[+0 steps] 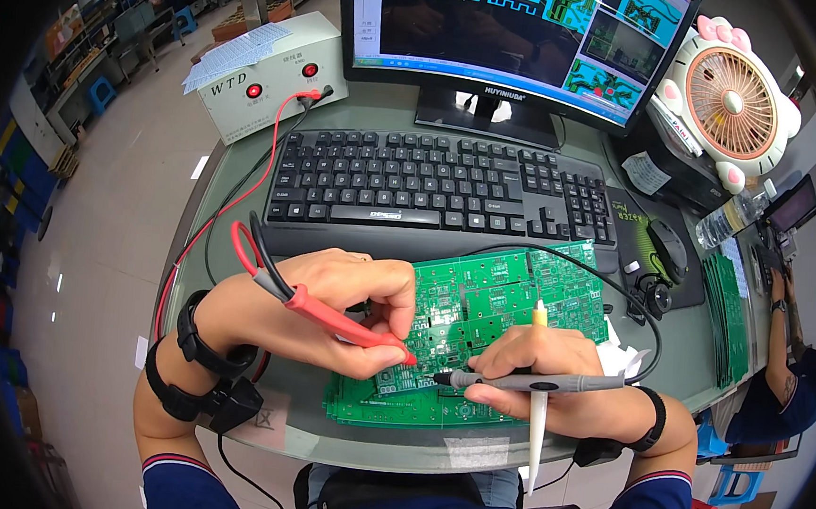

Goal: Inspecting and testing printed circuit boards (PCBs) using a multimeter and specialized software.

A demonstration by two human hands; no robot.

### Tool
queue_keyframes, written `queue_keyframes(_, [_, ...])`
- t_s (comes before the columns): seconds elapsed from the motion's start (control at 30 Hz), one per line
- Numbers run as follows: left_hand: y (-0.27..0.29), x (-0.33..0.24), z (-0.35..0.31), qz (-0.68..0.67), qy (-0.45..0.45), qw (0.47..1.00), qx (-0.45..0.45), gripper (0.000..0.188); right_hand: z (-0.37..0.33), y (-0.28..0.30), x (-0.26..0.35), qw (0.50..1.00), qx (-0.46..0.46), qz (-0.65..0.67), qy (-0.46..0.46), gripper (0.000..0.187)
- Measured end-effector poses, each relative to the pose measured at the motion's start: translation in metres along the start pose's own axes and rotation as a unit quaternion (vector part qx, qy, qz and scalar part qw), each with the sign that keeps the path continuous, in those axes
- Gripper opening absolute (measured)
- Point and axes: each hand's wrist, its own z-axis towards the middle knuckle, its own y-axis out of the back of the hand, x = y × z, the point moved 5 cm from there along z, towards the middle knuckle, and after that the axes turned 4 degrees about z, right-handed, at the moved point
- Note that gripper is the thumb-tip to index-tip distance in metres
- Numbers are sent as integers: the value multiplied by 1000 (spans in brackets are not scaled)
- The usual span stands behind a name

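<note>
A stack of green circuit boards (494, 303) lies at a slant near the table's front edge. My left hand (354, 279) is closed around a red test probe (337, 320), its tip pointing down at the board. From the right, my right hand (562, 350) grips a grey test probe (569, 384), whose dark tip is at the board close to the red one. A slim white pen-like tool (535, 434) with a yellowish upper end also sits between the right hand's fingers. Whether either tip touches the board I cannot tell.
Behind the boards is a black keyboard (403, 183), with a monitor (518, 35) beyond. A white switch box (274, 80) feeds the red cable at left. To the right are a mouse (666, 246), bottle (734, 216), fan (733, 102) and more boards (725, 319). Another person (791, 395) sits far right.
</note>
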Motion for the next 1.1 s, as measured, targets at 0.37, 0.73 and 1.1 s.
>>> queue_keyframes(0.37, [-1,2,1,-49,25,998,10,22,-3,1,-7,998,-32,50,-26,21])
queue_keyframes(0.73, [-1,4,2,-42,30,998,20,22,-2,0,-7,998,-21,47,-23,20])
queue_keyframes(1.1, [-2,-6,2,-34,-12,999,11,22,0,8,-2,993,-2,89,-83,21])
